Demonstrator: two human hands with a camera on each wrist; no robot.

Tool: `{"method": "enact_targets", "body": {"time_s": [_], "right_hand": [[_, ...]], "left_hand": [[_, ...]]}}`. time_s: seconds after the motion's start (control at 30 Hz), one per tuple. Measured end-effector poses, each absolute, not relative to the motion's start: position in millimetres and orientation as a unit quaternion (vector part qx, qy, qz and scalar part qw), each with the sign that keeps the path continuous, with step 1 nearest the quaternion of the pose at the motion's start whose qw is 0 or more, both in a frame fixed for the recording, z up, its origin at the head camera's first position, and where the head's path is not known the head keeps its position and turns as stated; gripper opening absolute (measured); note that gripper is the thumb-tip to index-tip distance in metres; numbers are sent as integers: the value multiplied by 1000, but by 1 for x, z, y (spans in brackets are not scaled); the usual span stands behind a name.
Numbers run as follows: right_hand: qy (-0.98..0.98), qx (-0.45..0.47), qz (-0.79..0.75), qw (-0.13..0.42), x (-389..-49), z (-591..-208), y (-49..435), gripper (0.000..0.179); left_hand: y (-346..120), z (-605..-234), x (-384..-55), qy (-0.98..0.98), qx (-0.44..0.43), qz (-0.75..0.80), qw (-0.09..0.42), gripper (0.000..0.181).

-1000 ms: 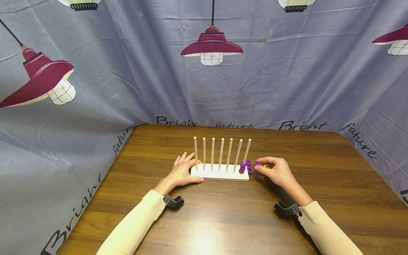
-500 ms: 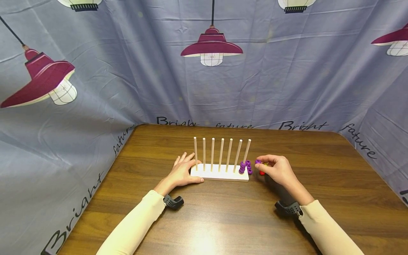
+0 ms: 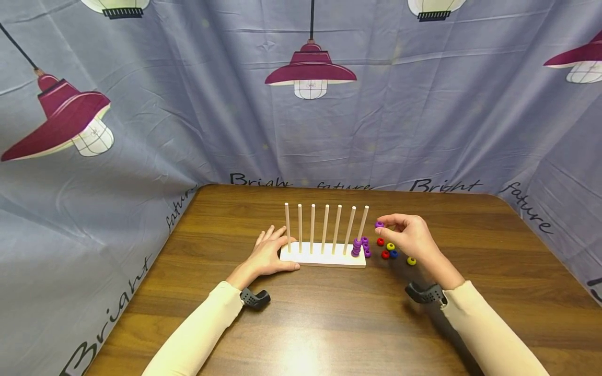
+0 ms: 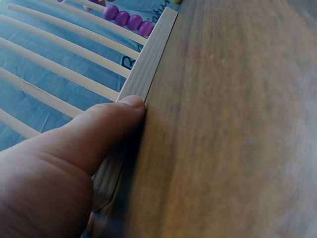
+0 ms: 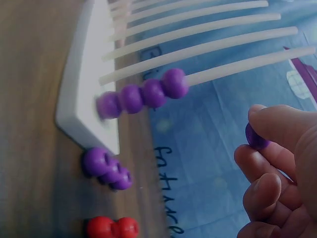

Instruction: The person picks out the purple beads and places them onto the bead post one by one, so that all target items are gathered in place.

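A pale wooden peg board stands on the table with several upright pegs in a row. Its rightmost peg carries a stack of several purple beads. My left hand holds the board's left end, thumb along the front edge and other fingers spread behind; the left wrist view shows the thumb pressed against the base. Between thumb and index finger my right hand pinches a purple bead, raised above the table to the right of the board. The bead is partly hidden by the thumb in the right wrist view.
Three loose purple beads lie beside the board's right end. Further right on the wooden table are two red beads, two yellow beads and a blue bead. A printed curtain hangs behind the table.
My right hand has lifted the purple bead up off the table area, uncovering the red, yellow and blue beads beneath. The left hand and board stay in place.
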State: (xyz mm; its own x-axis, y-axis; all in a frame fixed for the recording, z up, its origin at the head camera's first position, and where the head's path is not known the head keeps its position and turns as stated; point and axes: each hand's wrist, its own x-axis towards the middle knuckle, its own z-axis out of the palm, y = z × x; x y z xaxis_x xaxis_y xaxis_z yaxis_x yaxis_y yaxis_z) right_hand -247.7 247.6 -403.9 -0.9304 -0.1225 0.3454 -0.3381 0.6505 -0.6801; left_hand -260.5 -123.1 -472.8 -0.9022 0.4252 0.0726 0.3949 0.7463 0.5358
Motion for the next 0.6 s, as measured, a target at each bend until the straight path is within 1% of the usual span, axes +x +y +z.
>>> {"method": "enact_targets", "body": {"time_s": [0.6], "right_hand": [[-896, 164, 380, 161, -255, -370, 241, 18]], "left_hand": [[-123, -474, -261, 933, 220, 284, 27, 68]]}}
